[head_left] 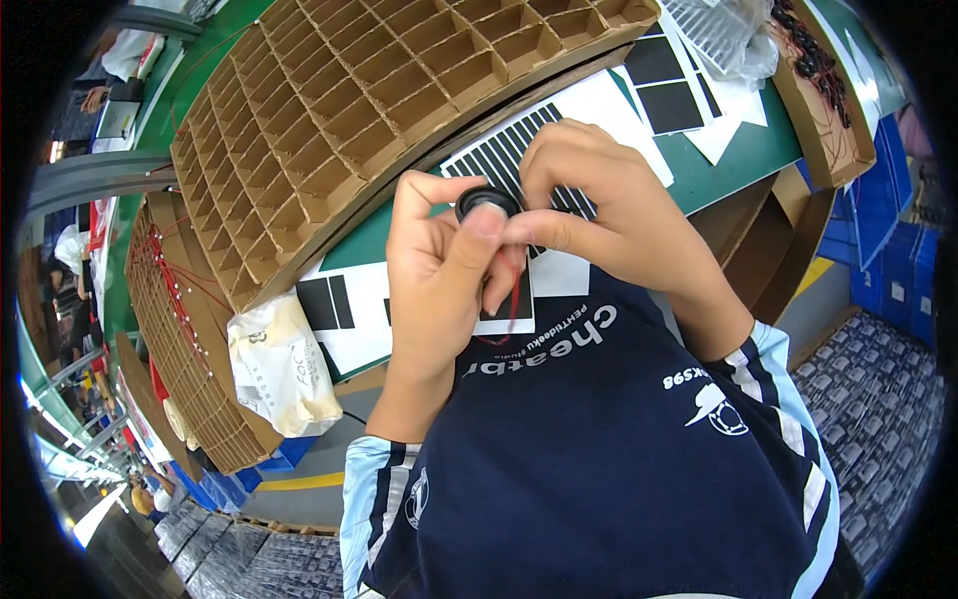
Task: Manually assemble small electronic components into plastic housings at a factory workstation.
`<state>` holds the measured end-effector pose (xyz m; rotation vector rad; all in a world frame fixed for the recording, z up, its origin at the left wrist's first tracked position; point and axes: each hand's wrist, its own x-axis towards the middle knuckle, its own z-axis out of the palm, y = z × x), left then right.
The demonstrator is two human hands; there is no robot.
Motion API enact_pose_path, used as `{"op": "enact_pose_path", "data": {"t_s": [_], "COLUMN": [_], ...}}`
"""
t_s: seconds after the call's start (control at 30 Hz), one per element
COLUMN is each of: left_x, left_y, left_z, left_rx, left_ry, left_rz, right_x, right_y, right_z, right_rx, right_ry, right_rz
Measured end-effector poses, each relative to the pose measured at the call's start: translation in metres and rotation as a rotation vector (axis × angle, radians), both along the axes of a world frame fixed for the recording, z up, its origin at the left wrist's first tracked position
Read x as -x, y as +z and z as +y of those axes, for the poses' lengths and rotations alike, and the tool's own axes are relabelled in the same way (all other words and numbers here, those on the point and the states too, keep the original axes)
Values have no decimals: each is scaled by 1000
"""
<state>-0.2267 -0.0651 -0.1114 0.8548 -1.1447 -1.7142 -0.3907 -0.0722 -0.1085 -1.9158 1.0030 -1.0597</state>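
Note:
A small round black part [488, 203], like a little speaker, is pinched between the thumb and forefinger of my left hand [439, 245]. A red wire [515, 299] hangs below it, among the left fingers. My right hand [599, 205] is bent over from the right, its fingers curled and its thumb tip against the part's rim, close to my left thumb. Whether anything thin lies between the right fingertips is hidden. Under both hands lies a white sheet with black strips [499, 145].
A large cardboard divider tray [329, 110] spans the far left of the green table [733, 160]. Sheets with black squares [667, 105] lie beyond the right hand. A box of wired black parts [828, 90] stands far right. At left are a white bag [282, 364] and another divider tray [195, 369].

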Motion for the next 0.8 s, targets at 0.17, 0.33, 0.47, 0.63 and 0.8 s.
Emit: {"op": "enact_pose_path", "data": {"t_s": [0.17,0.33,0.47,0.63,0.8], "left_x": [4,5,3,3,6], "left_y": [3,5,-2,0,1], "left_z": [-1,-2,-2,0,4], "left_rx": [-197,-219,-197,-138,-98], "left_ry": [-11,53,12,-83,-87], "left_rz": [176,158,242,329,352], "right_x": [3,5,5,2,-13], "right_y": [-3,-8,-7,-11,-28], "right_z": [-3,-1,-1,-1,6], "right_rx": [-85,-124,-189,-220,-519], "right_ry": [67,64,90,81,262], "right_rz": [-62,-151,-197,-305,-837]}}
